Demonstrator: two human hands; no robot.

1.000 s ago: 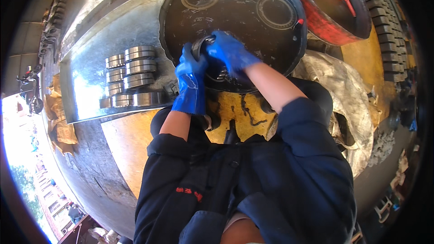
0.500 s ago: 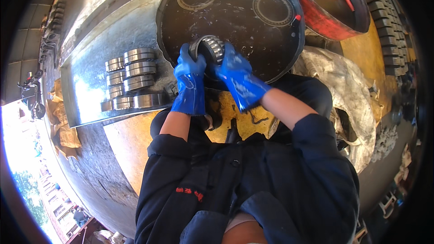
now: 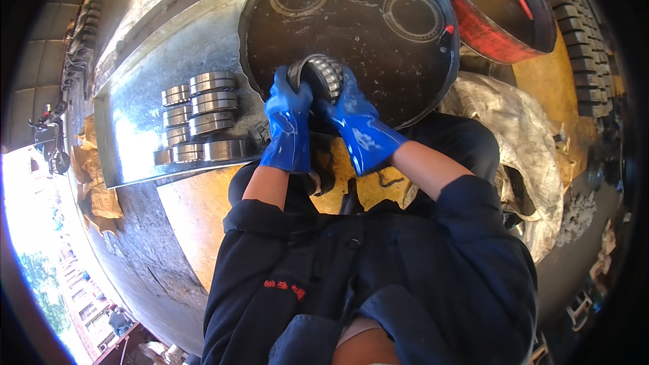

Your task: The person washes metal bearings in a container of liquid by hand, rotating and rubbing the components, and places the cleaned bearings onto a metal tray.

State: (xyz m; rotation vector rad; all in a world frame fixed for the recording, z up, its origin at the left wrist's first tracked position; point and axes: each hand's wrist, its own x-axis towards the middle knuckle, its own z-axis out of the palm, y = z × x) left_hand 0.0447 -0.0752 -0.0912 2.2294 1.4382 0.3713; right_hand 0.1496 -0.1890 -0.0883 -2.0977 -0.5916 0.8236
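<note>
Both gloved hands are closed around one bearing (image 3: 327,76), which is tilted over the tub (image 3: 245,64) near its 7 o'clock rim. The left hand (image 3: 286,98) grips it from 8 o'clock, against the dark smooth ring; the right hand (image 3: 352,100) holds it from 4 o'clock, beside the bright rollers. The grip is about as wide as the part, though the fingertips underneath are hidden. The step in hand looks like turning or checking the bearing over the dark liquid; whether its parts are seated together I cannot tell. From here, a move calls for a firm two-handed hold, since the metal is probably slick, and for the tilt to be governed so nothing slips out. Between 8 and 9 o'clock from the bearing, shiny rings (image 3: 212,102) stand stacked on the tray (image 3: 128,128); round shapes (image 3: 439,20) show in the tub between 11 and 2 o'clock.
</note>
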